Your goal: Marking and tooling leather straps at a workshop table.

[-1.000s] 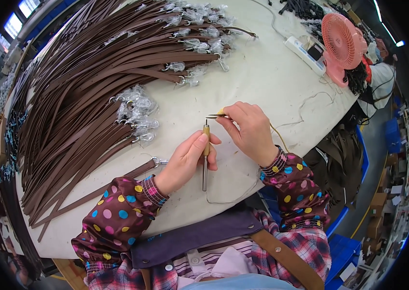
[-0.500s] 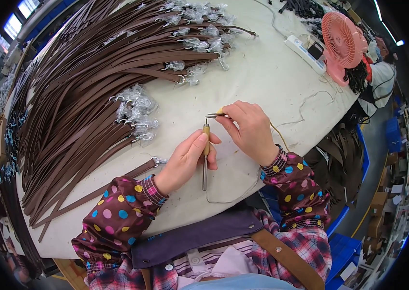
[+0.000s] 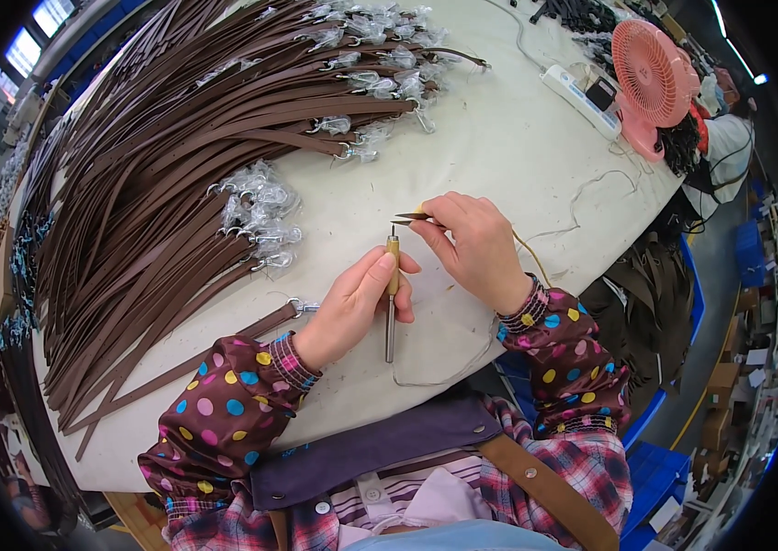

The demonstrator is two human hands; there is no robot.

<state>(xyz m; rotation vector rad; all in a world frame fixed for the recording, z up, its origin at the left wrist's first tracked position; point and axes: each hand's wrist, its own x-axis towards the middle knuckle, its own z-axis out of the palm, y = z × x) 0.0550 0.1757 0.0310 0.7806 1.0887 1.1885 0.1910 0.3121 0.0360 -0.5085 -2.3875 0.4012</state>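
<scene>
My left hand [image 3: 361,289] is closed round a slim hand tool [image 3: 393,266] with a yellowish handle. Its thin dark tip points away from me, and a metal rod [image 3: 390,331] extends below my fingers. In my right hand [image 3: 472,241] is a small pair of dark, pointed thread snips [image 3: 415,219], pinched between thumb and fingers. Their slightly parted blades are right at the tool's tip; I cannot tell whether they touch it. A yellow cord [image 3: 530,257] runs along my right wrist. Left of my left hand lies a brown strap [image 3: 265,321] with a metal clasp.
Many brown straps [image 3: 159,202] with plastic-wrapped clasps spread over the left of the white table [image 3: 472,119]. A pink fan [image 3: 651,78] and a white power strip [image 3: 582,103] stand far right. Dark straps [image 3: 651,303] fill a blue container beyond the right edge.
The snips' blades have parted slightly more. Both hands and the tool in my left hand stay in nearly the same place.
</scene>
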